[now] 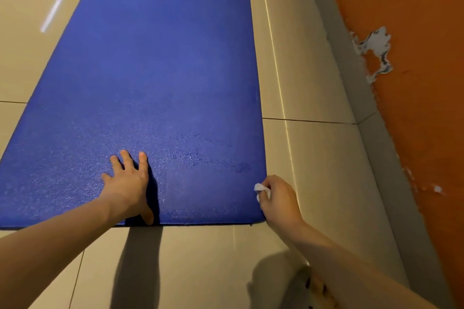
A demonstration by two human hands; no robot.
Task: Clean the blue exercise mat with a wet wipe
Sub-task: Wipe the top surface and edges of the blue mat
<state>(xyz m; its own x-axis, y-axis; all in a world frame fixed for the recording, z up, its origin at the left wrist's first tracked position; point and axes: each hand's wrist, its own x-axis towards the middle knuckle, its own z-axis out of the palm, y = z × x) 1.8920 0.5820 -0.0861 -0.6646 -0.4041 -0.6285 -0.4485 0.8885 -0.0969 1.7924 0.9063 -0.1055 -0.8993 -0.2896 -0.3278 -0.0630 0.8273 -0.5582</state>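
R grip (278, 198) w/ wipe (261, 189), mat (155, 70) corner

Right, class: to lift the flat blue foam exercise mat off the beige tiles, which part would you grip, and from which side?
Probably the near right corner of the blue foam exercise mat, pinched from the near side. It lies flat, so only its thin edge offers a hold; that corner sits beside the right hand gripping the crumpled white wet wipe.
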